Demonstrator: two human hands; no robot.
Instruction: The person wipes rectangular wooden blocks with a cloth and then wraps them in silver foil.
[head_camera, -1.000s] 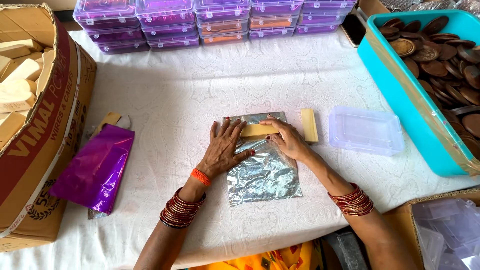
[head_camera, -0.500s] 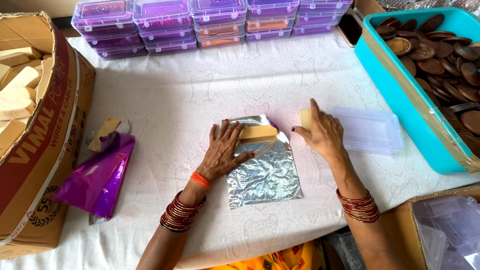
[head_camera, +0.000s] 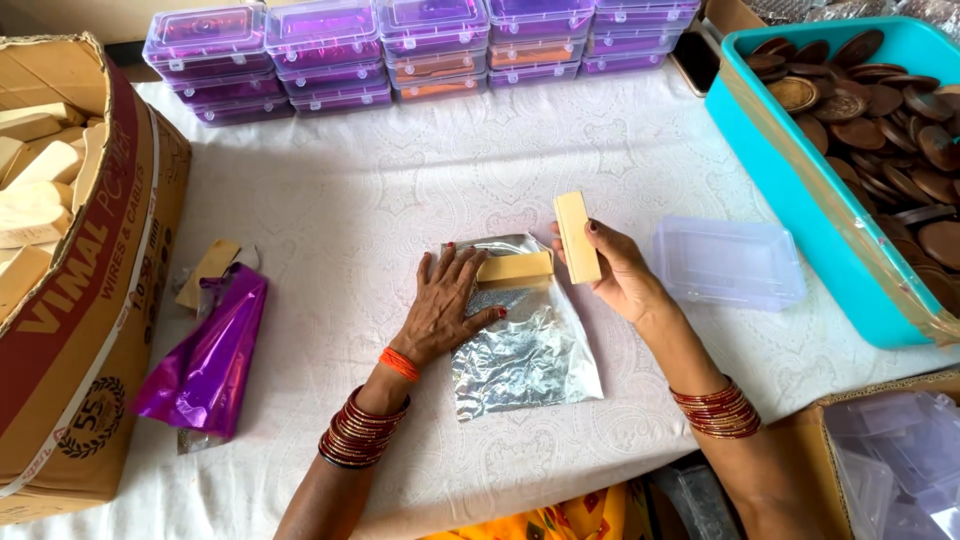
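A crinkled sheet of silver foil (head_camera: 520, 350) lies on the white cloth in front of me. A tan rectangular bar (head_camera: 515, 268) rests across its top edge. My left hand (head_camera: 445, 305) lies flat on the foil's left side, fingertips touching that bar. My right hand (head_camera: 615, 270) holds a second tan bar (head_camera: 577, 236) upright just right of the foil, lifted off the cloth.
A clear plastic lidded box (head_camera: 728, 262) sits right of my right hand. A teal tray (head_camera: 800, 220) of brown discs stands at the far right. Purple-lidded boxes (head_camera: 420, 40) line the back. A cardboard carton (head_camera: 90, 330) of pale bars and a purple pouch (head_camera: 205, 350) are at left.
My right hand left the bar on the foil, reached right to the second bar lying on the cloth, and now holds it raised. My left hand stayed on the foil.
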